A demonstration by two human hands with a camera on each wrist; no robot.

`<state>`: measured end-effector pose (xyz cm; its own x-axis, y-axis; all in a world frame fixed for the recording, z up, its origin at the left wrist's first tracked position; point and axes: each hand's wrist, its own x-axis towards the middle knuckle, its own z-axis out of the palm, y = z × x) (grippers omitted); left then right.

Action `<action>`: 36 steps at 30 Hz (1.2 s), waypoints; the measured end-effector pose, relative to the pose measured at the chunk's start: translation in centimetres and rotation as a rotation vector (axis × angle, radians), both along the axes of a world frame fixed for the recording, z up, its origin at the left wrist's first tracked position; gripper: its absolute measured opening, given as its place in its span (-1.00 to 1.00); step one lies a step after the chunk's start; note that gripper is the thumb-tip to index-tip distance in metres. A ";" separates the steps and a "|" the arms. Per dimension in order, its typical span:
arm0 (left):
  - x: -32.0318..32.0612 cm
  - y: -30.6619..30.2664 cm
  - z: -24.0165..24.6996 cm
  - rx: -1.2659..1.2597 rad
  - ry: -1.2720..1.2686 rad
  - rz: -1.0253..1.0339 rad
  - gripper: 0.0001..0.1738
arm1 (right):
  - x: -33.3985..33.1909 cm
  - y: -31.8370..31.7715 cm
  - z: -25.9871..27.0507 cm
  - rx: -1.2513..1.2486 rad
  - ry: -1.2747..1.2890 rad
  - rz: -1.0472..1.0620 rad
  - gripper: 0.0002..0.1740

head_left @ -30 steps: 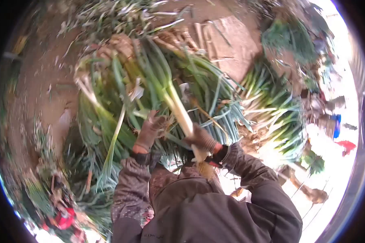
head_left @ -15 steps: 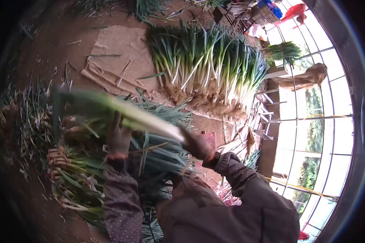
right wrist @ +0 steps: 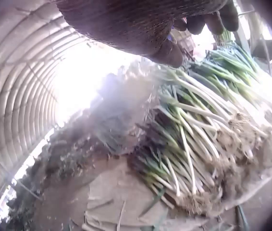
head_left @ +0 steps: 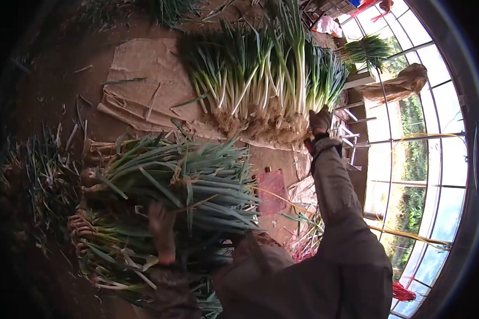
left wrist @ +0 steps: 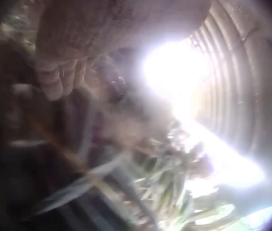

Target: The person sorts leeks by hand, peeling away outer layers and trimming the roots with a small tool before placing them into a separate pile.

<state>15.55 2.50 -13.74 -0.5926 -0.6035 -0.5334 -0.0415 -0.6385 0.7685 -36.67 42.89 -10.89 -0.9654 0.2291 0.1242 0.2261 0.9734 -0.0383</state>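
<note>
My gloved right hand [head_left: 319,121] reaches out to the root end of a row of long green onions [head_left: 261,85]. In the right wrist view its fingers [right wrist: 213,22] are loosely bent and apart, with nothing between them. A thick, pale-stemmed green onion [head_left: 300,74] lies on top of that row, its root end near this hand. My left hand [head_left: 162,228], blurred, is over a heap of untrimmed green onions [head_left: 207,183] close to my lap. Relaxed fingers [left wrist: 52,85] show in the left wrist view, holding nothing.
Under the row lies a brown cloth [head_left: 138,74]. Loose leaf scraps [head_left: 42,170] cover the ground at left. A pink sheet [head_left: 271,192] lies beside the heap. At right are a metal-framed clear wall [head_left: 410,186] and a bundle of greens [head_left: 366,52].
The right hand has carried a thick green onion from over the heap to the far row and let it go there. The left hand has lowered towards the heap. The view has turned right.
</note>
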 end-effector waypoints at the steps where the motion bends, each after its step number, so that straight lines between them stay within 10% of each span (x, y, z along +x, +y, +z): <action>1: 5.7 0.7 -0.3 -0.159 -0.101 0.026 -0.22 | 2.2 -0.2 -1.4 0.015 0.013 0.049 -0.10; 4: 25.5 1.4 -4.1 -0.452 -0.608 -0.042 -0.29 | 9.1 0.6 -10.6 0.104 0.198 0.308 -0.16; 6: 37.0 3.9 -7.0 -0.684 -1.106 -0.006 -0.42 | 15.7 -4.4 -9.5 -0.174 -0.145 0.257 -0.17; 10: 45.5 6.0 -8.0 -0.675 -1.547 0.034 -0.39 | 28.7 -16.5 -7.0 -0.501 -0.231 0.693 -0.34; 16: 46.2 7.5 -11.5 -0.847 -1.548 -0.019 -0.34 | 48.0 -31.6 -3.5 -0.890 -1.012 1.292 -0.47; 20: 43.4 5.1 -13.8 -0.554 -1.500 0.159 -0.40 | 56.7 -34.0 -5.7 -0.643 -1.270 1.552 -0.54; 26: 43.6 2.8 -15.3 -0.521 -1.705 -0.279 -0.52 | 65.9 -34.6 -9.0 -0.448 -1.549 1.528 -0.70; 34: 42.2 -1.0 -4.5 -0.421 -0.938 0.270 -0.38 | 74.9 -34.8 -12.8 -0.785 -1.716 1.514 -0.35; 36: 41.1 -3.4 -3.5 -0.321 -0.686 0.475 -0.45 | 77.6 -35.3 -12.4 -0.931 -2.108 0.912 -0.31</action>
